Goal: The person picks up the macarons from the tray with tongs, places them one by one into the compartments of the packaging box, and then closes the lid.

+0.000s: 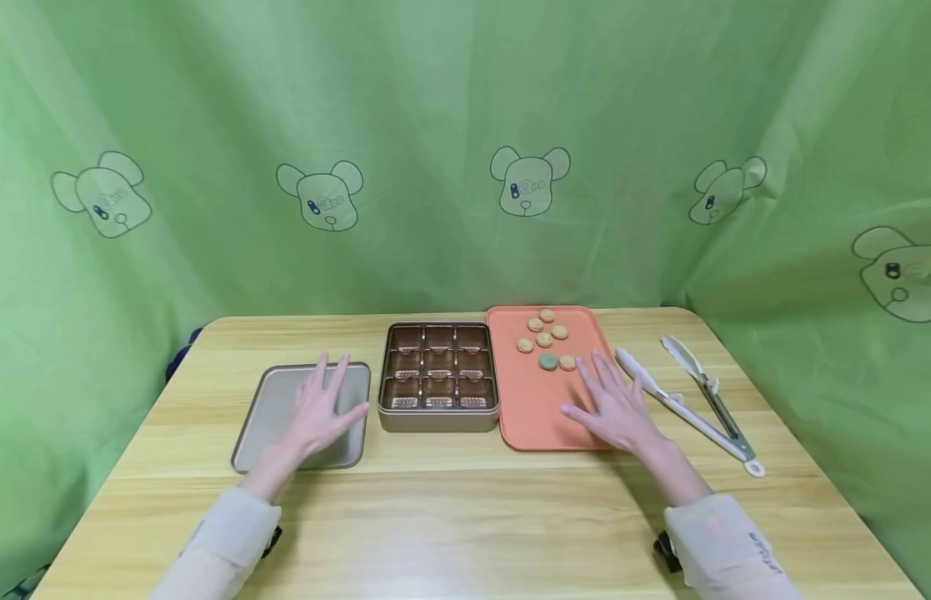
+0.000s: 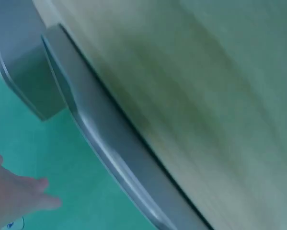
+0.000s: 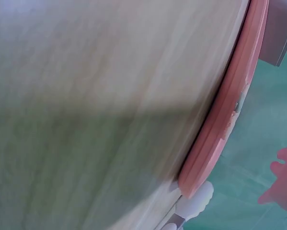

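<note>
Lying at the left of the table [image 1: 465, 525]: one grey lid [image 1: 266, 417], flat. Above it, the left hand [image 1: 318, 419], fingers spread apart, gripping nothing; the wrist view shows a gap between hand and lid.

Item, centre: one tin [image 1: 438, 422], with a brown insert [image 1: 438, 364] of nine compartments, three by three.

Item, right of that: one pink tray [image 1: 536, 421], close beside the tin; whether they touch I cannot tell. On its far half, seven biscuits [image 1: 543, 340], six tan, one green. Right hand [image 1: 618, 414] over the tray's right side, fingers apart, holding nothing, one fingertip near a tan biscuit.

Item, far right: one pair of tongs [image 1: 703, 427], arms spread, near the tray.

Handling, in my judgement: the step in hand seems a ready pose, best kept with loose wrists and both palms off the biscuits. Any pinch on these should be light and at the sides, as they may crumble or slide; the lid suits a grip at its rim.

Margins: the tin's wall stands higher than the tray's lip, so wants more lift. Tongs crowd the right. Freest room: the near strip of table. Behind hangs a green curtain [image 1: 435, 100].
</note>
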### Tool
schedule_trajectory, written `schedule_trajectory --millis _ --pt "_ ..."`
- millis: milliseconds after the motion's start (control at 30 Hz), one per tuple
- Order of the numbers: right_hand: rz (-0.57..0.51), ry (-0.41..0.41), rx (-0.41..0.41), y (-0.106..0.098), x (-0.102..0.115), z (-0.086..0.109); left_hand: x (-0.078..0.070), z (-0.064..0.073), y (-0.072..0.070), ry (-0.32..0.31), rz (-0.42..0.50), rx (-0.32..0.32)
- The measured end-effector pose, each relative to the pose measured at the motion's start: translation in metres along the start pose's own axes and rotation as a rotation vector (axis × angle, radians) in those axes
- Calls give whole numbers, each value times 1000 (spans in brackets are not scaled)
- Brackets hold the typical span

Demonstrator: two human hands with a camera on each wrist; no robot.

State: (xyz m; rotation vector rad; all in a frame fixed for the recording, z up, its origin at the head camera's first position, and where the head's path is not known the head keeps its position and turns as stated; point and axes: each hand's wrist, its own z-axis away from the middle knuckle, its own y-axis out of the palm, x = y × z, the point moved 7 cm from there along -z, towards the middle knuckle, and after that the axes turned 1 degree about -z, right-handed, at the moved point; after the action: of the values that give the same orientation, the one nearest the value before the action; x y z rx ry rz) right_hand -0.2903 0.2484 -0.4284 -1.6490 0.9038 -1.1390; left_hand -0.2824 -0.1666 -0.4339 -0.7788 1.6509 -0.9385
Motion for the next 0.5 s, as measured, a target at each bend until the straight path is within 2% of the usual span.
schedule_trajectory --millis 133,200,367,500 --pt "-33 0 10 2 -5 0 -7 1 11 48 71 41" --pt "-48 0 22 4 -7 0 -9 0 13 62 86 41" --pt "-124 -7 44 5 -12 0 -12 -3 17 73 114 41" --pt "-193 4 37 2 -18 2 -16 -6 22 85 126 77"
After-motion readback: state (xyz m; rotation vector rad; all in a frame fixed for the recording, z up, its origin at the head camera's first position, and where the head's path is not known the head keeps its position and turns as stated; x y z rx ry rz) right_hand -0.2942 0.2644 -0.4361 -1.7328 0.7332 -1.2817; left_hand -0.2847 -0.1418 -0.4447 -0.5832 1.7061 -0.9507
